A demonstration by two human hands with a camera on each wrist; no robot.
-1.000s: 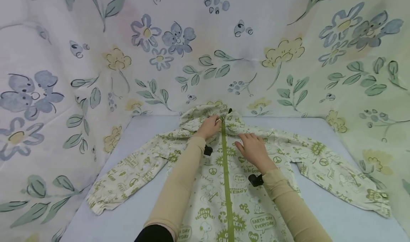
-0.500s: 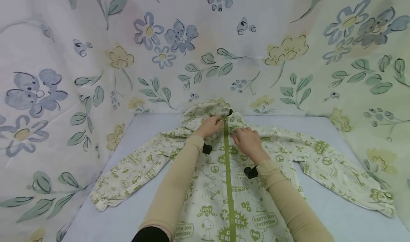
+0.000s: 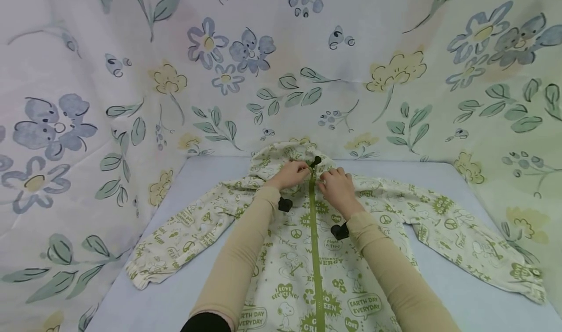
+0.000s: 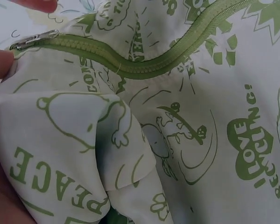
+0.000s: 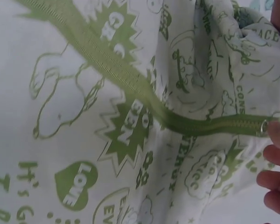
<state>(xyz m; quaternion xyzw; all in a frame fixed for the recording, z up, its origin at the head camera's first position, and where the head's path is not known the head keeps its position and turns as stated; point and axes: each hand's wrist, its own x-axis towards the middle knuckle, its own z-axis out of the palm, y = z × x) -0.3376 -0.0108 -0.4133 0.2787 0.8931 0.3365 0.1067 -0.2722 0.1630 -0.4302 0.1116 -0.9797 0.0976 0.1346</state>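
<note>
A white hooded jacket [image 3: 281,273] with green print lies spread out, its green zipper [image 3: 315,254] running down the front. My left hand [image 3: 290,173] grips the fabric at the neck beside the zipper top. In the left wrist view a metal zipper pull [image 4: 36,39] lies at that end, above a left fingertip [image 4: 1,64]. On the other side, my right hand [image 3: 337,188] has bent fingers close to the zipper top. Right-hand fingers [image 5: 273,179] appear near the slider in the right wrist view, where contact with the pull is hard to judge.
The jacket's two sleeves, left sleeve [image 3: 180,234] and right sleeve [image 3: 465,234], reach out sideways on the pale table [image 3: 210,168]. A floral cloth [image 3: 281,58] hangs behind and at both sides. A black strap piece [image 3: 339,231] sits at my right wrist.
My right hand has moved left and slightly upward from the chest of the jacket to the zipper top. The left hand has stayed at the neck.
</note>
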